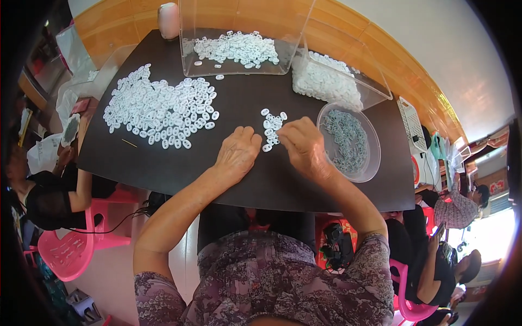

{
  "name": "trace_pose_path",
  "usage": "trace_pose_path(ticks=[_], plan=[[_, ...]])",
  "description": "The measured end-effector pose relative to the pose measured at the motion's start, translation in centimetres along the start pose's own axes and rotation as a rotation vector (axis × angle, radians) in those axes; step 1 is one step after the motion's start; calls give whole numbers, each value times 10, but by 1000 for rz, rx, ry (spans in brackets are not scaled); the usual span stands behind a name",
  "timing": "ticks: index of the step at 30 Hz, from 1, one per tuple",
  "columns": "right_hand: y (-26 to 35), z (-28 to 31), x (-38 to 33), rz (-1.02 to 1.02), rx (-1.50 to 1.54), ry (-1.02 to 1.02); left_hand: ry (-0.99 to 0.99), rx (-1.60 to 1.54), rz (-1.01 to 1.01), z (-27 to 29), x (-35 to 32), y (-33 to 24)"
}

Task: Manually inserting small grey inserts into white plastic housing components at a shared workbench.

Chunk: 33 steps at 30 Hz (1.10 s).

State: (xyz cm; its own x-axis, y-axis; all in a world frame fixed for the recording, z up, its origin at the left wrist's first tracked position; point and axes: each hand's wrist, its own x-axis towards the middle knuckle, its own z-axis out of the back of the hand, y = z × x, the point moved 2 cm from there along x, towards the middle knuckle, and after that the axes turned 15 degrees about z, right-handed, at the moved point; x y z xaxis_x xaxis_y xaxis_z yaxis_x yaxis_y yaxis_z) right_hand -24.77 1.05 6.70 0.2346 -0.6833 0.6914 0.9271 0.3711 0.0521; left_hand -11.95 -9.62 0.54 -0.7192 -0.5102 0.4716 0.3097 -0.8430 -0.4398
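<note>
On the dark table, my left hand point(237, 154) rests with its fingers curled in; whatever they may hold is hidden. My right hand point(304, 142) is closed in a pinch at the right side of a small cluster of white oval pieces with holes point(273, 128). Too little shows between its fingertips to name anything there. Right beside that hand stands a round clear plastic tub point(374, 142) with many small grey, metallic-looking pieces point(347, 140). To the left of my left hand spreads a large heap of the same white oval pieces point(163, 106).
Along the back stand a clear bin point(187, 68) of white pieces and a second clear bin point(380, 89), also filled with white ones. A pinkish jar point(168, 20) is at the far left corner. A thin yellowish stick point(129, 143) lies by the heap. People sit on both sides.
</note>
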Motion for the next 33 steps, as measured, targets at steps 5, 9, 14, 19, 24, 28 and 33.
trace_pose_path(ticks=[5, 9, 14, 19, 24, 28, 33], plan=[[9, -15, -16, -115, 85, 15, 87, -142, 109, 11, -2, 10], [17, -27, -17, -96, 107, 15, 80, -311, 226, 12, 4, 14], [23, -35, -17, -104, 85, 68, 180, -131, 187, 7, 12, 8], [32, -44, -16, -84, 96, 93, 204, -55, 168, 3, 19, 7], [37, -53, -15, 12, 48, 133, 153, -50, 185, 3, 18, 8], [43, -53, -9, 123, 21, 147, 132, -104, 210, 12, 12, 13], [48, -45, -11, 113, 54, 113, 111, -545, 464, 43, -11, 18]])
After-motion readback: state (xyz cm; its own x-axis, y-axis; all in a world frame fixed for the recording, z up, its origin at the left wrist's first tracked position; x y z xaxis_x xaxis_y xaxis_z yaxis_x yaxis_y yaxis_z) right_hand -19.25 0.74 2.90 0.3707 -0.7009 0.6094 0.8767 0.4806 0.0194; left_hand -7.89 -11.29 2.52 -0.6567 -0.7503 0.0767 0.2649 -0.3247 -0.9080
